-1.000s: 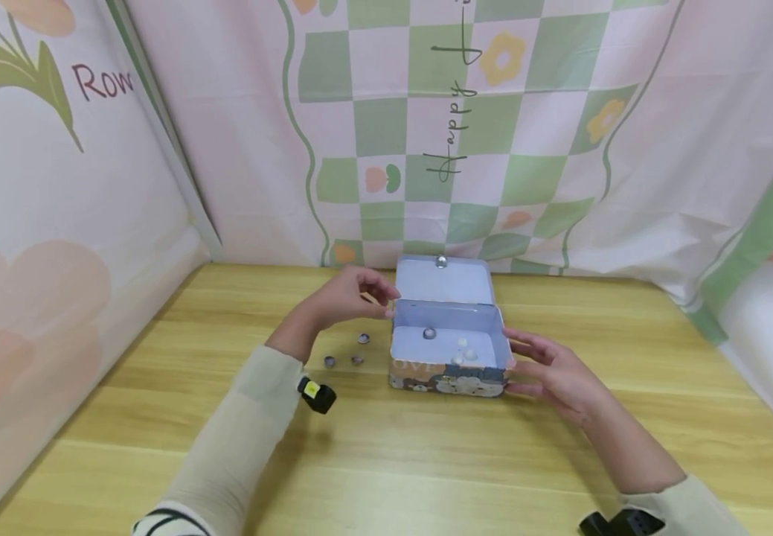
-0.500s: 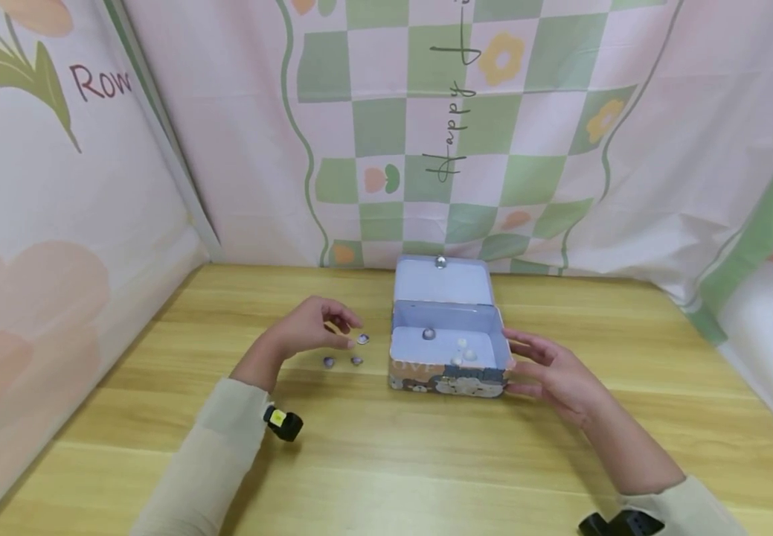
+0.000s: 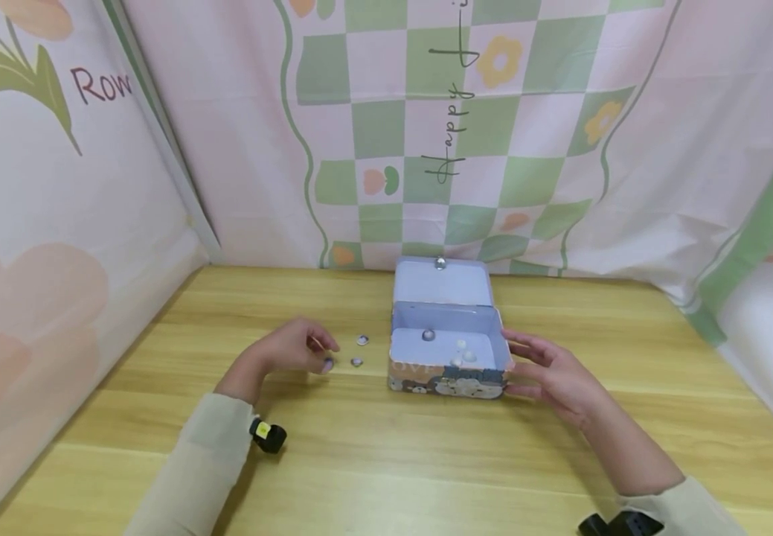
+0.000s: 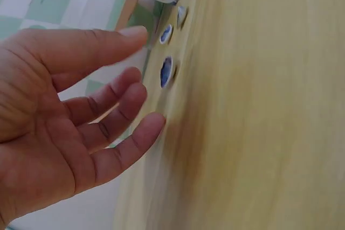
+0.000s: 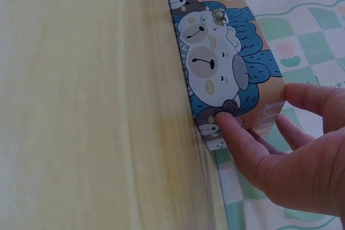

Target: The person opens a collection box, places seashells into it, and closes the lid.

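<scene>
A small tin box (image 3: 449, 383) with bear pictures stands on the table, its lid (image 3: 443, 281) raised at the back. My right hand (image 3: 556, 380) grips its right front corner; in the right wrist view the thumb presses the bear-printed front (image 5: 207, 60) and the fingers lie along the side. My left hand (image 3: 292, 346) hovers over the table left of the box, fingers loosely bent and thumb apart, at the nearest purple-and-white shell (image 4: 166, 72). Two more such shells, one farther back (image 3: 362, 339) and one nearer the box (image 3: 356, 362), lie beside it.
Inside the box are one purplish shell (image 3: 428, 335) and several small white pieces (image 3: 469, 356). The wooden table (image 3: 386, 461) runs back to a patterned cloth (image 3: 379, 126), with another cloth wall (image 3: 58, 283) along the left.
My left hand has moved from the box's left edge leftward and toward me, past the back shell, down to the leftmost shell. The right hand and the box have stayed in place.
</scene>
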### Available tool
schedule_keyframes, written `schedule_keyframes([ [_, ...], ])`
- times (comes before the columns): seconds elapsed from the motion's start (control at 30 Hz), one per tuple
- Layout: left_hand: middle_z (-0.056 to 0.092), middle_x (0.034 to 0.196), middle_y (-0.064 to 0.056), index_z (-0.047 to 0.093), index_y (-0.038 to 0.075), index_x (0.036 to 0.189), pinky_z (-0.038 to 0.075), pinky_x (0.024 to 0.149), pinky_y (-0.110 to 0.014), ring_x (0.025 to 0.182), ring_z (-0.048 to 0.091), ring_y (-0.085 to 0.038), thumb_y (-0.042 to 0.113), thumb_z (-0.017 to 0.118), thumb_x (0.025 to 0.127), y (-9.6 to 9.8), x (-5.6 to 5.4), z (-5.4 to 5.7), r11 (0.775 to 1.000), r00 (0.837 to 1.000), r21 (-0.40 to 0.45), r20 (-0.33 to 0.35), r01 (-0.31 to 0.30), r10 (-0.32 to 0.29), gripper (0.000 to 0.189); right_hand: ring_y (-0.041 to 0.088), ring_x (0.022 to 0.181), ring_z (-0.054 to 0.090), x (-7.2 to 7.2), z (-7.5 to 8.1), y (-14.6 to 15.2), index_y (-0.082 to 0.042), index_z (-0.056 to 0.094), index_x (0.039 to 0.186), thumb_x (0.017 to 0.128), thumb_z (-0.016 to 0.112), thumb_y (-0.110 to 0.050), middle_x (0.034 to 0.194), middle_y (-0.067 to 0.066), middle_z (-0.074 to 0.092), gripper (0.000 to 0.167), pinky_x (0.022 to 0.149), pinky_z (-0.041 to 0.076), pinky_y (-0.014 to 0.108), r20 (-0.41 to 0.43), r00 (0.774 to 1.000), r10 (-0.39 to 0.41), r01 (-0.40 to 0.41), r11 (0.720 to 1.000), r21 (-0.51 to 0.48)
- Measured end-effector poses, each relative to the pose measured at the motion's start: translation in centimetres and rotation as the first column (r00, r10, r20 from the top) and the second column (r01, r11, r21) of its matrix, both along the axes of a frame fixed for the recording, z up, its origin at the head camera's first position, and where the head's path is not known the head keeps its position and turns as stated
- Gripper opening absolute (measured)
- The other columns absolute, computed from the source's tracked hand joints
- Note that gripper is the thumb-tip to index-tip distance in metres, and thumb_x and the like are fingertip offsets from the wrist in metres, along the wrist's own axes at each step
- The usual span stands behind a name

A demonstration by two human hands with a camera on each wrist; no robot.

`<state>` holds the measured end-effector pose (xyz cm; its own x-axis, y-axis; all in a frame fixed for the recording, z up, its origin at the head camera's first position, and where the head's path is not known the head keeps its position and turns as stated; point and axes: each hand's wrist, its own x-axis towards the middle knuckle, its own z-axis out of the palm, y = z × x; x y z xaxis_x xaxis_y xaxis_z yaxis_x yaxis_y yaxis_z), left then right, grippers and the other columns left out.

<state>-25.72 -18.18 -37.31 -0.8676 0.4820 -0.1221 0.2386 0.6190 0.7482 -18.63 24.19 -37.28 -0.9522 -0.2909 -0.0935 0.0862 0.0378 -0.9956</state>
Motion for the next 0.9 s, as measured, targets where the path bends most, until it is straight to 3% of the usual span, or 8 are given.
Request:
schedule_keyframes([
  [0.4,0.066,0.088,0.001,0.073,0.009,0.095,0.052,0.076,-0.031,0.082,0.057,-0.017,-0.007,0.078,0.076,0.0,-0.35,-0.6,0.991,0.997,-0.11,-0.007,0.072,-0.073,0.025,0.021,0.114,0.056,0.01,-0.25,0.04,0.005,0.019,0.152,0.095,0.059,-0.002,0.153,0.034,0.015,0.07,0.09,0.053,0.044,-0.009,1.0,0.0,0.0,1.0,0.003],
  [0.7,0.068,0.083,-0.001,0.074,0.008,0.087,0.054,0.071,-0.029,0.076,0.062,-0.015,-0.01,0.072,0.08,0.08,-0.52,-0.87,0.992,0.996,-0.097,0.018,0.086,-0.084,0.019,0.021,0.111,0.058,0.01,-0.17,-0.03,0.004,0.018,0.152,0.094,0.058,-0.002,0.153,0.033,0.015,0.071,0.09,0.052,0.044,-0.008,1.0,0.005,-0.005,1.0,0.021],
  [0.9,0.068,0.088,0.0,0.074,0.014,0.089,0.053,0.071,-0.031,0.08,0.06,-0.017,0.0,0.07,0.087,-0.01,-0.73,-0.67,0.998,0.999,-0.056,0.02,0.043,-0.042,0.015,0.02,0.108,0.059,0.03,-0.21,0.06,0.004,0.018,0.152,0.095,0.057,0.0,0.153,0.033,0.016,0.069,0.089,0.053,0.044,-0.017,1.0,0.006,-0.006,1.0,0.019],
])
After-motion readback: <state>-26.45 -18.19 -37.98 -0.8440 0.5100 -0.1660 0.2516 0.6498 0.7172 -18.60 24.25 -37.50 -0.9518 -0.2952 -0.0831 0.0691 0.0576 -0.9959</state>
